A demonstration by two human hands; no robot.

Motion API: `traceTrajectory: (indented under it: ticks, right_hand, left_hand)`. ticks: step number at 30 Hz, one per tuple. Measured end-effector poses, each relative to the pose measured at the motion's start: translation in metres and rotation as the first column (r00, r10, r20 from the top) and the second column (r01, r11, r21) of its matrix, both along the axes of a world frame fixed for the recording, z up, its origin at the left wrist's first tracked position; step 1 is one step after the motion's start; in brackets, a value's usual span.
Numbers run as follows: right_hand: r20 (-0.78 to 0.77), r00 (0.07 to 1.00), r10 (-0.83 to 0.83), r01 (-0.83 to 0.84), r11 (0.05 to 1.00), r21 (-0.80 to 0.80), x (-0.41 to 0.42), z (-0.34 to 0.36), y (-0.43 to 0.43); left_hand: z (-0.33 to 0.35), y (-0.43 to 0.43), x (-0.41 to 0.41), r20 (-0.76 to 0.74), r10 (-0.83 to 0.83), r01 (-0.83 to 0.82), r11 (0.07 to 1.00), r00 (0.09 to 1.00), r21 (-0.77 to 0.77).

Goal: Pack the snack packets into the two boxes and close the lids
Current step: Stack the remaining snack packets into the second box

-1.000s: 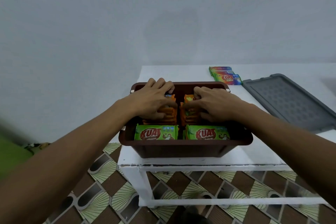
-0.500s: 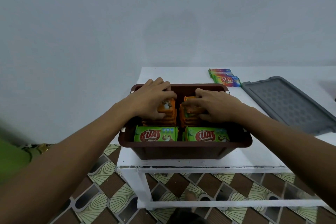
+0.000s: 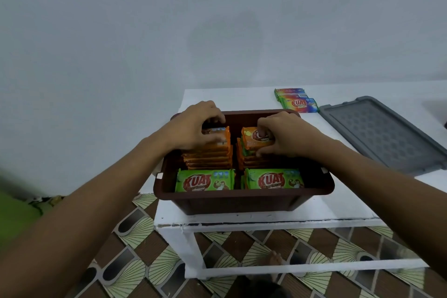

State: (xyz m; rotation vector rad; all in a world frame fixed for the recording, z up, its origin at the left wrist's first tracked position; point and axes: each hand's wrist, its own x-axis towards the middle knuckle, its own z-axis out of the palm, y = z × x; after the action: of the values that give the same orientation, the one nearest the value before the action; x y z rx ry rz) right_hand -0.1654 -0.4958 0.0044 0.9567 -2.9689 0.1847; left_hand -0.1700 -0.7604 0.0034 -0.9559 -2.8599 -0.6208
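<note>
A brown plastic box point(image 3: 242, 201) stands open at the near left corner of the white table point(image 3: 338, 210). Two rows of orange snack packets point(image 3: 208, 159) stand on edge in it, with two green packets point(image 3: 205, 180) point(image 3: 273, 179) at the front. My left hand point(image 3: 196, 126) grips the rearmost orange packets of the left row. My right hand point(image 3: 285, 135) pinches an orange packet point(image 3: 254, 139) raised above the right row. A grey lid point(image 3: 384, 133) lies flat on the table to the right.
Rainbow-coloured snack packets point(image 3: 296, 101) lie stacked on the table behind the box, next to the lid's far corner. A plain wall rises behind the table. Patterned floor tiles point(image 3: 140, 261) show below the table's front edge.
Both hands have shifted toward the back of the box and lifted the rear orange packets, tilting them up. The right hand's packet now shows its face.
</note>
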Motion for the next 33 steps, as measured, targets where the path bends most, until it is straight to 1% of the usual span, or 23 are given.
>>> traceTrajectory:
  ticks: [2,6,8,10,12,15,17,19,21,23,25,29,31,33]
  right_hand:
    - [0.003,1.0,-0.005,0.005,0.993,-0.119,-0.002,0.001,0.002]
    - [-0.045,0.999,-0.021,0.004,0.941,-0.339,-0.006,-0.002,0.006]
    - [-0.075,0.995,-0.061,0.023,0.904,-0.427,-0.01,-0.005,0.011]
    - [-0.128,0.986,-0.11,0.034,0.873,-0.487,-0.017,-0.008,0.017]
    - [-0.176,0.976,-0.126,0.01,0.836,-0.548,-0.02,-0.009,0.022]
    - [-0.229,0.962,-0.146,-0.026,0.79,-0.613,-0.026,-0.009,0.028]
    - [-0.201,0.954,-0.22,0.031,0.744,-0.668,-0.037,-0.012,0.037]
    - [-0.069,0.937,-0.342,0.192,0.669,-0.718,-0.053,-0.017,0.05]
    - [0.078,0.891,-0.448,0.376,0.628,-0.681,-0.073,-0.024,0.069]
    - [0.152,0.854,-0.498,0.48,0.639,-0.6,-0.092,-0.034,0.088]
    - [0.194,0.832,-0.52,0.538,0.673,-0.507,-0.106,-0.042,0.107]
    - [0.124,0.846,-0.519,0.533,0.809,-0.248,-0.134,-0.057,0.137]
    - [0.096,0.866,-0.491,0.5,0.858,-0.119,-0.144,-0.061,0.144]
    - [0.114,0.888,-0.446,0.453,0.891,-0.042,-0.157,-0.064,0.152]
  left_hand:
    - [0.001,-0.002,-0.003,-0.004,0.002,-0.002,0.997,1.0,0.078]
    - [0.003,-0.002,-0.01,-0.008,0.006,-0.006,1.0,1.0,0.017]
    - [0.005,0.001,-0.013,-0.042,0.007,-0.007,1.0,0.999,-0.002]
    - [0.006,0.007,-0.017,-0.088,0.004,-0.004,1.0,0.996,-0.002]
    - [0.007,0.015,-0.021,-0.114,0.001,0.002,1.0,0.993,0.023]
    - [0.011,0.032,-0.036,-0.1,0.016,-0.006,0.995,0.995,0.097]
    - [0.014,0.043,-0.049,-0.065,0.035,-0.026,0.99,0.997,0.139]
    - [0.015,0.057,-0.066,-0.037,0.041,-0.035,0.989,0.998,0.145]
    - [0.016,0.074,-0.086,-0.011,0.029,-0.028,0.993,1.0,0.119]
    - [0.015,0.09,-0.106,0.0,0.007,-0.007,0.998,1.0,0.067]
    - [0.011,0.106,-0.126,0.012,-0.028,0.028,0.999,1.0,0.029]
    - [-0.001,0.139,-0.17,0.038,-0.071,0.074,0.994,0.997,-0.079]
    - [-0.008,0.154,-0.192,0.053,-0.088,0.096,0.982,0.995,-0.164]
    - [-0.016,0.172,-0.217,0.068,-0.113,0.127,0.954,0.991,-0.272]
